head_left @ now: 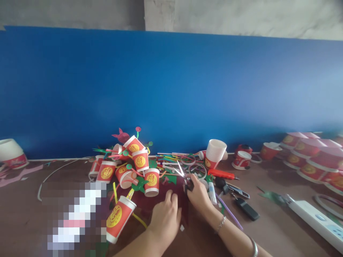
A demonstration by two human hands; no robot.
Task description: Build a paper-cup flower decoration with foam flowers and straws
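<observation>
Scissors [182, 172], splayed | right hand [195, 189]: grasping them, angled inward | left hand [166, 210]: palm-down, curled, cannot tell if holding

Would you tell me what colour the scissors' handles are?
The handles look black in the head view.

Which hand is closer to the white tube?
Right. The right hand, holding scissors, is just left of the white tube; the left hand is farther left.
</observation>
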